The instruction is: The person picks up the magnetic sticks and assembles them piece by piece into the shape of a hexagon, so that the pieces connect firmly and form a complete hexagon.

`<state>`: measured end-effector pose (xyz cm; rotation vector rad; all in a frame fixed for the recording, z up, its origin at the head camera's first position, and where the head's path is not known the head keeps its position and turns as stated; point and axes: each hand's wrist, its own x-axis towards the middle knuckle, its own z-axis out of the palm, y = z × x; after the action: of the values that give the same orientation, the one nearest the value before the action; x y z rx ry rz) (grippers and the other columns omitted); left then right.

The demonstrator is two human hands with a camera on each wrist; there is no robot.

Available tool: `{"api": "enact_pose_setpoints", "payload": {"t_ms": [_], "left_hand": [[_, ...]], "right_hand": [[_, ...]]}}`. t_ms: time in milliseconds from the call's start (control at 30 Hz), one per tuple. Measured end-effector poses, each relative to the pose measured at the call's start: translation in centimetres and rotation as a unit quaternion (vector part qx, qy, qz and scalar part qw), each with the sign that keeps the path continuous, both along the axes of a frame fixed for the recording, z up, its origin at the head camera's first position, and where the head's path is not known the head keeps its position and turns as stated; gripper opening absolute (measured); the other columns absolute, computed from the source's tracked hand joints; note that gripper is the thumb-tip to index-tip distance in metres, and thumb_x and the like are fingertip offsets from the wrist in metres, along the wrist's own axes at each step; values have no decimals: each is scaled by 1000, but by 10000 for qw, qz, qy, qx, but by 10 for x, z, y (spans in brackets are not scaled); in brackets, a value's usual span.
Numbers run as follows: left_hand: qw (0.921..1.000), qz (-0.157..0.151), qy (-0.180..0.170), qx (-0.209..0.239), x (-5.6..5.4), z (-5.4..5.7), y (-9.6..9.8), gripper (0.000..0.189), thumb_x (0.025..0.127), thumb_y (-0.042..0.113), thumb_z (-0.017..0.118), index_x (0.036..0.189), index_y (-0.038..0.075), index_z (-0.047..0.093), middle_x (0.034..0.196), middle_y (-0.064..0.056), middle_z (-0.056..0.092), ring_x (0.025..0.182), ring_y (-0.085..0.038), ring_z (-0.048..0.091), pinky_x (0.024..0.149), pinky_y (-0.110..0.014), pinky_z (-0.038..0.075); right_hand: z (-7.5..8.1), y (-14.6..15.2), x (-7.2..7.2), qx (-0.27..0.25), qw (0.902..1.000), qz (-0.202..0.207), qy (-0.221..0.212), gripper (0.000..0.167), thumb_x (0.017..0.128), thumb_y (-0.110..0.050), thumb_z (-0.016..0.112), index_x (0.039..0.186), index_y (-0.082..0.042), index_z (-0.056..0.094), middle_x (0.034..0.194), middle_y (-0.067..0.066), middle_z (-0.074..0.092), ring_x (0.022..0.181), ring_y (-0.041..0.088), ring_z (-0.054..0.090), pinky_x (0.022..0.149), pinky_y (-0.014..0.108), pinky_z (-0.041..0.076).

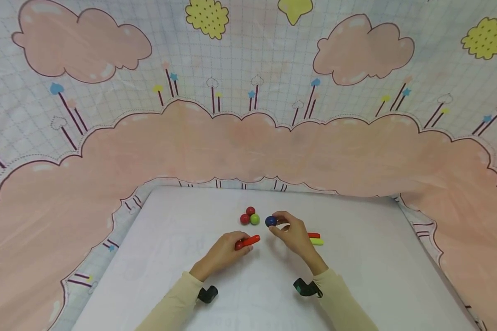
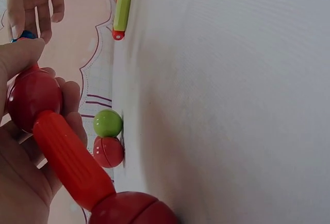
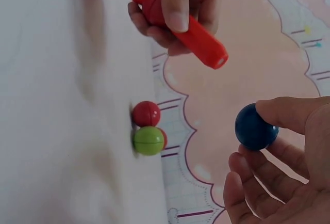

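My left hand point(image 1: 225, 250) grips a joined chain of red balls and red rods. In the left wrist view one red ball point(image 2: 36, 100) sits within the fingers, a red rod point(image 2: 72, 159) runs from it, and another red ball point(image 2: 135, 211) is at the lower end. A second red rod point(image 3: 203, 43) sticks out past the thumb in the right wrist view, its tip free. My right hand point(image 1: 291, 234) pinches a dark blue ball point(image 3: 255, 127) between thumb and fingers, above the table. The ball and the rod's tip are apart.
Two red balls point(image 1: 245, 219) and a green ball point(image 1: 254, 219) stand clustered on the white table point(image 1: 182, 216), beyond the hands. A red rod point(image 1: 314, 235) and a yellow-green rod point(image 1: 316, 241) lie partly behind my right hand. A patterned cloth point(image 1: 248, 147) hangs behind the table.
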<state>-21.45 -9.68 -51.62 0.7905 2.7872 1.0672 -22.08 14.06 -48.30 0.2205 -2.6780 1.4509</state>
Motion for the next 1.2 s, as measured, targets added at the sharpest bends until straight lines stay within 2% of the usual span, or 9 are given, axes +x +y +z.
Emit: {"api": "enact_pose_setpoints", "payload": {"t_ms": [167,400,567,867,1033,1200], "left_hand": [[10000,76,-52,-28,-1,0,0,30,91,34,70,116,19,67,95,8,64,85,-10,53,76,-25,47],[9999,28,103,-28,-2,-1,1,29,91,33,70,115,17,67,92,8,64,82,-9,53,75,-23,47],[9999,27,98,-44,-1,0,2,28,91,33,70,113,17,67,89,8,61,81,-10,51,73,-23,45],[9999,38,96,26,-1,0,6,28,91,31,70,114,16,67,91,8,63,81,-10,52,75,-24,46],[9997,11,245,7,-1,-1,8,29,91,31,70,117,18,65,88,7,64,78,-9,52,71,-22,46],[9996,-75,283,46,1,0,12,34,92,33,69,121,18,61,77,7,58,71,-8,49,65,-20,43]], "right_hand": [[-3,-1,8,-89,9999,-15,-105,39,85,-18,77,121,-15,63,112,3,68,107,23,61,90,37,53],[-4,-6,18,-132,9999,-46,-42,36,83,-20,80,115,-16,65,107,1,69,103,22,63,87,37,54],[-8,-9,21,-129,9999,7,-43,36,83,-23,80,114,-17,65,106,0,69,103,24,62,85,33,54],[-11,-13,25,-230,9996,131,-41,33,84,-21,78,114,-16,65,106,1,69,99,17,63,85,34,55],[-14,-12,28,-434,9986,287,-65,26,89,-15,72,115,-16,67,110,2,70,100,19,66,85,29,56],[-19,-13,29,-561,9973,467,-118,21,91,-13,70,111,-14,68,111,5,70,99,20,68,83,26,57]]}}
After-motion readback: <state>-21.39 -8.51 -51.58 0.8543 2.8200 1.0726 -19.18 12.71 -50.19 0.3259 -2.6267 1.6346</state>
